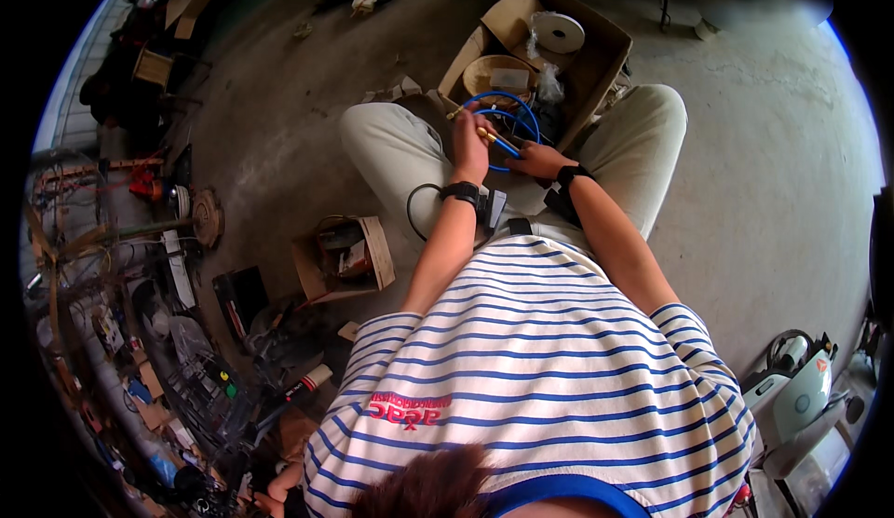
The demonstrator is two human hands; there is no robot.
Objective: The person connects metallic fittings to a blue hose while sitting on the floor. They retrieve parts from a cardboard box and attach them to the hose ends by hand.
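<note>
Between my knees I hold a thin blue hose [532, 116] bent into loops. My left hand [471, 148] is closed round part of it, and one brass fitting [454, 114] pokes out past the fingers. A second brass fitting [487, 134] sits on the hose end that runs between my two hands. My right hand [543, 160] grips the blue hose just behind that fitting. The fingertips of both hands are partly hidden.
Ahead of my knees stands an open cardboard box [610, 57] with a white reel [559, 33], a round tan piece [480, 79] and clear plastic. To my left are a smaller carton [380, 253] and cluttered parts. A pale green-white machine [805, 388] stands at the lower right.
</note>
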